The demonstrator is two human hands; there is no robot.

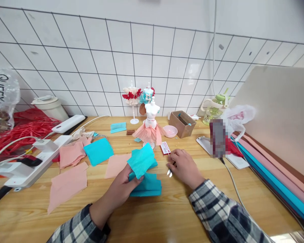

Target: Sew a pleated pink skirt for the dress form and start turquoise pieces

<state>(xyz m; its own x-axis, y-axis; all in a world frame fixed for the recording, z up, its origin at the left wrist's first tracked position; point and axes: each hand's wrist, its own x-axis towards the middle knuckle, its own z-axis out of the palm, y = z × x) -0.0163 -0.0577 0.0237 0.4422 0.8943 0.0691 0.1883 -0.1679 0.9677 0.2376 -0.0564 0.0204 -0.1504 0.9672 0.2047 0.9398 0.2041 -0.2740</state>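
Note:
My left hand (124, 184) is closed on a piece of turquoise crepe paper (142, 159), thumb along its lower edge. More turquoise crepe paper (148, 185) shows just below and behind it. My right hand (183, 168) rests on the table with fingers curled over a small tool with two white tips (169, 173); the rest of the tool is hidden under the fingers. Just beyond that hand lies a small red and white packet (165, 148). In front of me stands a white mini dress form (151, 114) wearing a peach crepe-paper skirt (148, 133).
Two decorated dress forms (133, 101) stand behind. Peach sheets (68, 185) and a turquoise sheet (98, 151) lie left, near a white power strip (38, 162). A pink bowl (170, 131), cardboard box (182, 124), phone (234, 158) and rolled papers (276, 179) are toward the right.

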